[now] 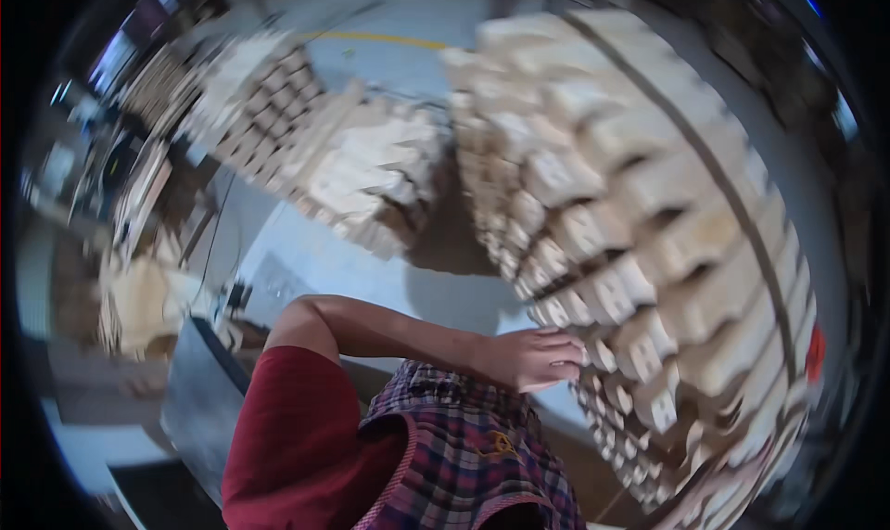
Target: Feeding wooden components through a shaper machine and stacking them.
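My left hand (538, 357) reaches across my body from a red sleeve, its fingers curled together at the near edge of a large stack of pale, folded cardboard-like pieces (603, 224). Its fingertips meet the stack's side; whether they pinch a piece there is hidden. The stack fills the right side and looks tilted in the bent view. A dark band (709, 164) runs over its outer face. My right hand cannot be made out. Motion smears much of the picture.
Ahead to the left stand more piles of similar pale pieces (371, 173) on the grey floor (371, 280). A yellow line (380, 38) crosses the floor farther off. At the left are a grey panel (199, 382) and a brown bundle (144, 293).
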The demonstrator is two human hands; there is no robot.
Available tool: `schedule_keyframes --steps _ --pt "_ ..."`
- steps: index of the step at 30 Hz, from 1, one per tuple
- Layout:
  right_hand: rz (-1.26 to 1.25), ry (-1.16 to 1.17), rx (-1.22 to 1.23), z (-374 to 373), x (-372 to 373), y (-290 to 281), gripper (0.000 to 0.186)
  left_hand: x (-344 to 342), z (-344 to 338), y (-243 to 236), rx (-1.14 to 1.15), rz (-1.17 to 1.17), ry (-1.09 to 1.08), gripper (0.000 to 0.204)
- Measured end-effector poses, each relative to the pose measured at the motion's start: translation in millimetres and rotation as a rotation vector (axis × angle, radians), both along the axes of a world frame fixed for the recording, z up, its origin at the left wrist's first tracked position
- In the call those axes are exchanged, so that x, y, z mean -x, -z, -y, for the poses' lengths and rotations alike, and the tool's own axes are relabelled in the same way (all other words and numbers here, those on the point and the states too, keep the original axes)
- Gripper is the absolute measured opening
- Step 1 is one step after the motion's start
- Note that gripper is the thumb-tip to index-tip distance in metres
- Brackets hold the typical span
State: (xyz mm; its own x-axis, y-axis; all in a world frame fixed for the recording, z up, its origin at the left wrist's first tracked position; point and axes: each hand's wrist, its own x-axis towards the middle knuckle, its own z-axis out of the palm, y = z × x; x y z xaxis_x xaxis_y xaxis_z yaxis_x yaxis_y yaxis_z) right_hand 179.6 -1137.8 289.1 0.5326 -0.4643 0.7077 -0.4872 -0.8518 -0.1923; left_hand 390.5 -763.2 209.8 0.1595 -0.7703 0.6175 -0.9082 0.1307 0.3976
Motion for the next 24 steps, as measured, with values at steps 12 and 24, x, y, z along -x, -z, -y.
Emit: schedule_keyframes --steps 12,24 --pt "-0.279 -1.327 -0.353 -463 -238 90 0.029 10 -298 88 -1.062 -0.390 -0.710 0.019" --pt "-0.846 -2.064 -0.406 -735 -349 124 0.027 45 -491 79 -0.791 -0.922 -1.372 0.031"
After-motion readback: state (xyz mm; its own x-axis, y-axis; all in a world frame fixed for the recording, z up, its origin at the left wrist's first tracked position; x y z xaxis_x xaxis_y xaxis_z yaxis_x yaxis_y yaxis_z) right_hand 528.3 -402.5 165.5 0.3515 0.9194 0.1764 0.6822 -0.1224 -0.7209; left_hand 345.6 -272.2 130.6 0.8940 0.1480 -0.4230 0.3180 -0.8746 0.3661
